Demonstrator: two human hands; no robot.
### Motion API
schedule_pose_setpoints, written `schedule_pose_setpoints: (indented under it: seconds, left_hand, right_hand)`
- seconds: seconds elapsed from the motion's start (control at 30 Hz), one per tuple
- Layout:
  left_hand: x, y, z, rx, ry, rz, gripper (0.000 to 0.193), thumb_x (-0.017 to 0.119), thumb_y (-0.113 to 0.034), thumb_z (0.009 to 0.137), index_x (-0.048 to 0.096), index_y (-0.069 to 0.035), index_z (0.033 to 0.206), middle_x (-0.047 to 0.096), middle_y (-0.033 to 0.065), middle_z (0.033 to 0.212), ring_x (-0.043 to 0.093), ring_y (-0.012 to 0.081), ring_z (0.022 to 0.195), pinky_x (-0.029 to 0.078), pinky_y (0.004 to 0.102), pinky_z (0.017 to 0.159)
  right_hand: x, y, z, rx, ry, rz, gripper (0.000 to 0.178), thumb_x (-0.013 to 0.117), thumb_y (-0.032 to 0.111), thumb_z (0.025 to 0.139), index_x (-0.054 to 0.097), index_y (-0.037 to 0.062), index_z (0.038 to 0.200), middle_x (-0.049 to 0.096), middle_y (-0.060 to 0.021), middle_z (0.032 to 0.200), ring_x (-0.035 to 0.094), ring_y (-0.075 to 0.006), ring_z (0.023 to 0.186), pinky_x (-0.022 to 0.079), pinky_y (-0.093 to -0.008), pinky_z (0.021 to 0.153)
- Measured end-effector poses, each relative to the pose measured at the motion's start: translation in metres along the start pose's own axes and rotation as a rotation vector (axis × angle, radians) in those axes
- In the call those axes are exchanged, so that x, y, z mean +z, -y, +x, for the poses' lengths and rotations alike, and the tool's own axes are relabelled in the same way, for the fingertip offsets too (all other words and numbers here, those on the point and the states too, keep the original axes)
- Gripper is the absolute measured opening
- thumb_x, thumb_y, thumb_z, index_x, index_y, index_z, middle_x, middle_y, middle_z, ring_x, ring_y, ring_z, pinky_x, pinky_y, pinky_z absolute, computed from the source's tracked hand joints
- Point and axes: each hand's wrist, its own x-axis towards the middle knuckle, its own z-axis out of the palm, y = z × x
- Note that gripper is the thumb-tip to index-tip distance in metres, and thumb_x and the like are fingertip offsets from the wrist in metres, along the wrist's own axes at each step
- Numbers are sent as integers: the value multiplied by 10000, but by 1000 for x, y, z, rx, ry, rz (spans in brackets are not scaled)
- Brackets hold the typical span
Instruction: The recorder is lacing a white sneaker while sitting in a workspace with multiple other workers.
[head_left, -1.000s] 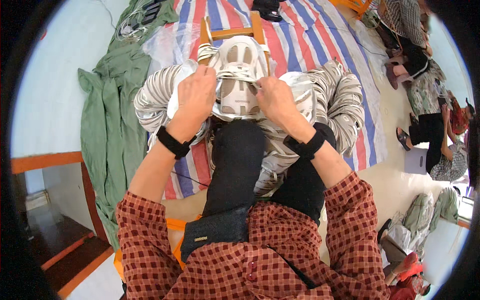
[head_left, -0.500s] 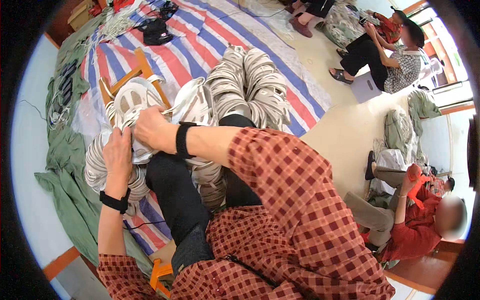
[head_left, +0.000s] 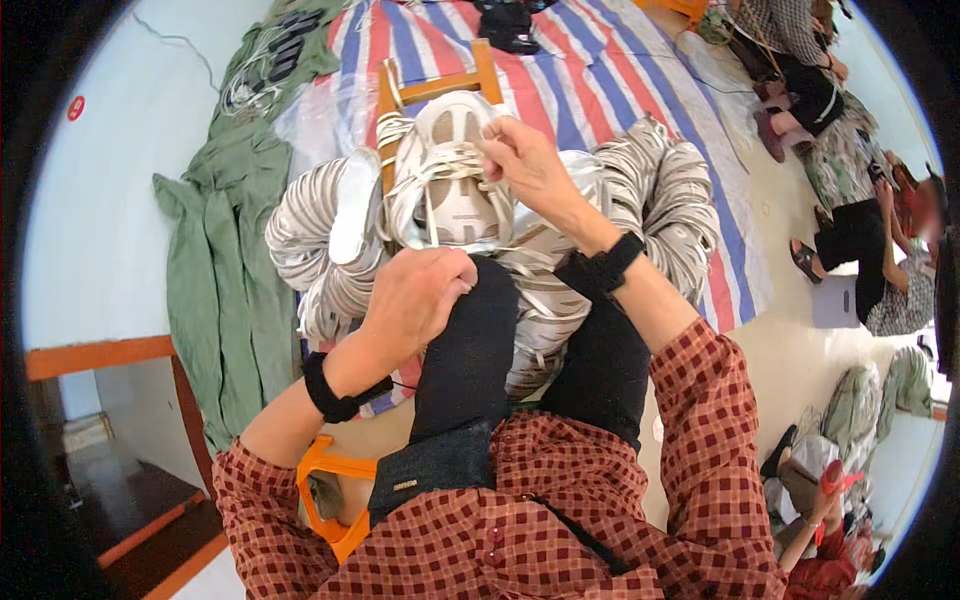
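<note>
A white and beige shoe upper (head_left: pixel 465 218) with mesh panels sits over my left knee, against a wooden frame (head_left: pixel 486 72). White shoelaces (head_left: pixel 440 165) cross its middle and hang in a bundle on the frame's left post. My right hand (head_left: pixel 535 172) pinches a shoelace at the upper's right side. Just below the upper, my left hand (head_left: pixel 420 300) is closed above my knee; what its curled fingers hold, if anything, is hidden. Nested rolls of similar uppers lie on the left (head_left: pixel 310 225) and on the right (head_left: pixel 685 200).
A striped red, white and blue sheet (head_left: pixel 590 90) covers the floor ahead. Green cloth (head_left: pixel 225 290) lies along the left wall. An orange stool (head_left: pixel 335 535) stands by my left hip. Several people sit at the right, one with a red piece (head_left: pixel 835 480) in hand.
My hands were together at the laces; the right has moved up beside the upper, the left down toward my knee. The view has turned left, shifting the scene right.
</note>
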Motion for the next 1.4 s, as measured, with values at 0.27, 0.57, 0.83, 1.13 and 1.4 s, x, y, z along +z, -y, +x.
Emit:
schedule_pose_setpoints:
  seconds: [0.27,0.57,0.83,1.13,1.4]
  left_hand:
    - [11,44,3,-52,-267,102,62,539,-37,763,521,-62,817,570,95,1105,591,325,789,475,395,634]
    - [20,46,0,-7,-264,160,85,525,-18,756,518,-52,834,560,127,1126,604,325,723,487,395,597]
    - [17,48,3,-15,-193,178,82,511,-9,755,519,-34,833,561,150,1106,606,342,728,492,417,617]
    - [21,51,3,-4,-218,183,65,516,-2,735,530,-37,788,578,148,1065,605,339,765,495,409,629]
    - [21,59,3,16,-235,84,81,531,-2,711,522,-43,781,587,143,1070,601,341,792,492,408,637]
  right_hand:
    - [23,-7,-14,-333,33,-992,82,624,139,723,663,84,770,573,-101,769,587,-263,782,436,-389,663]
    - [29,10,4,-189,247,-1320,89,638,128,666,667,82,736,634,-105,757,625,-266,744,446,-405,643]
    - [15,-9,13,-9,308,-828,151,637,162,681,669,60,787,655,-117,737,630,-303,717,487,-375,641]
    - [30,-9,5,-362,182,-1090,107,539,36,722,529,45,828,615,-144,727,610,-347,707,455,-439,607]
    - [34,-14,6,-455,229,-921,117,539,24,712,518,54,823,604,-138,692,595,-346,686,447,-433,612]
